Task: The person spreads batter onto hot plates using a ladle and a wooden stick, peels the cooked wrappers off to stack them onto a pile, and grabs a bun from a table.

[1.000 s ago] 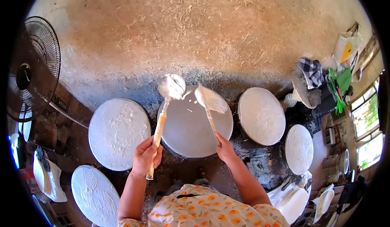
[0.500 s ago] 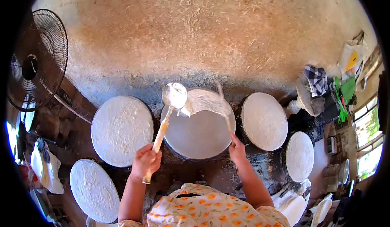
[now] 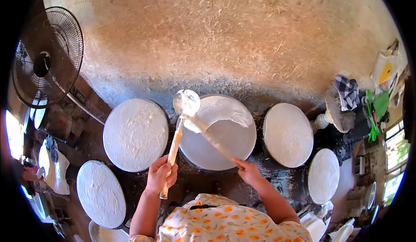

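My left hand point(image 3: 160, 175) is closed round the wooden handle of a ladle point(image 3: 186, 103), held up with its white-smeared bowl over the left rim of the middle pan point(image 3: 215, 144). In my right hand point(image 3: 248, 171) is a wooden stick point(image 3: 215, 142), slanting up to the left across this pan. The stick's far end, coated in white paste, meets or overlaps the ladle just below its bowl; I cannot tell whether they touch. A white layer point(image 3: 225, 108) curves along the pan's far side, while its near part looks smooth and grey.
Round white-topped pans stand to the left point(image 3: 136, 134) and right point(image 3: 288, 134), with further ones lower left point(image 3: 101, 194) and lower right point(image 3: 323, 175). A black fan point(image 3: 47, 56) is at far left. Behind the pans rises a rough brown wall point(image 3: 216, 38). Cloths point(image 3: 346, 92) hang at right.
My right hand has swung the stick's tip from the pan's right side leftward to the ladle. The white band along the pan's right side looks smoother. My left hand keeps the ladle nearly in place.
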{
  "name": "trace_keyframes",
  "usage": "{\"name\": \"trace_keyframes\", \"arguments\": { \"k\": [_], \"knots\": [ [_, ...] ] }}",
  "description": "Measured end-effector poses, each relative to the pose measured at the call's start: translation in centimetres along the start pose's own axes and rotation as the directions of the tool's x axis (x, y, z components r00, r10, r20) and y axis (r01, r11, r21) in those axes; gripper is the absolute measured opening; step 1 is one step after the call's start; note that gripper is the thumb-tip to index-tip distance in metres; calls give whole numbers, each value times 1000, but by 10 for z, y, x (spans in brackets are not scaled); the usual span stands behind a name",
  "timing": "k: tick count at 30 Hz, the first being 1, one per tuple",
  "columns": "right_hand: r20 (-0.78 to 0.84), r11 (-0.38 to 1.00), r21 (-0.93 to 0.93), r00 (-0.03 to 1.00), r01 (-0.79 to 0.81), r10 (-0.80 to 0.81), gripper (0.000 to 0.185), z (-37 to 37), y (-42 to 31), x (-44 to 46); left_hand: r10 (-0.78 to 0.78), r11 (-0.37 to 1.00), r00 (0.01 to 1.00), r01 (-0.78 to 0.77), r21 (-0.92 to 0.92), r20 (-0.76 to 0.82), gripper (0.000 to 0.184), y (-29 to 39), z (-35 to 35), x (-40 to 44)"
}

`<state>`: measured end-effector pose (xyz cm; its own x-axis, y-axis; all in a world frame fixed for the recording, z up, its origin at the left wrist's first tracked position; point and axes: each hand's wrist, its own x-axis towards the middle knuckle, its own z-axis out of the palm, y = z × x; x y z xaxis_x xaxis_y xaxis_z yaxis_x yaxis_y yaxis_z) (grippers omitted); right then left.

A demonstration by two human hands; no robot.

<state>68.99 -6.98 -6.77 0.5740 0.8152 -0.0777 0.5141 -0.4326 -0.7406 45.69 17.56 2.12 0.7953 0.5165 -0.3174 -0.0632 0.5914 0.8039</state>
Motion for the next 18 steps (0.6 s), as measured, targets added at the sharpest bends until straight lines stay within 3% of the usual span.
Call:
{"name": "trace_keyframes", "arguments": {
  "k": [3,6,7,8,9,10,12,13,15,16,18],
  "knots": [
    [-190,988,14,970,-155,155,50,-9,19,41,1,1000,999,0,8,-42,12,-1,8,-4],
    [-96,967,196,978,-165,186,54,-13,22,87,-27,999,997,24,-42,-74,19,-3,6,-8],
    [-90,966,202,979,-160,181,54,-12,18,87,-41,920,997,65,-386,69,24,1,3,-11],
    [59,976,156,988,-149,141,56,-12,13,83,-2,727,978,145,-672,208,31,3,2,-15],
    [209,985,110,972,-132,107,58,-16,4,78,48,788,989,50,-614,142,39,3,5,-20],
    [215,985,112,971,-130,103,58,-21,0,66,48,788,990,45,-613,135,39,6,9,-25],
    [383,986,99,920,-133,86,58,-35,0,41,111,952,993,-117,-281,-39,41,11,15,-33],
    [391,987,100,917,-129,81,58,-43,3,35,91,973,994,-103,-208,-63,38,14,17,-35],
    [429,951,64,869,-302,247,57,-56,10,28,70,983,991,-87,-161,-110,36,8,21,-34],
    [434,953,64,868,-297,241,57,-53,18,35,46,991,988,-63,-115,-147,35,6,25,-33],
    [117,987,151,993,-51,33,56,-38,41,54,23,993,986,-42,-109,-168,26,3,34,-33]
  ]
}}
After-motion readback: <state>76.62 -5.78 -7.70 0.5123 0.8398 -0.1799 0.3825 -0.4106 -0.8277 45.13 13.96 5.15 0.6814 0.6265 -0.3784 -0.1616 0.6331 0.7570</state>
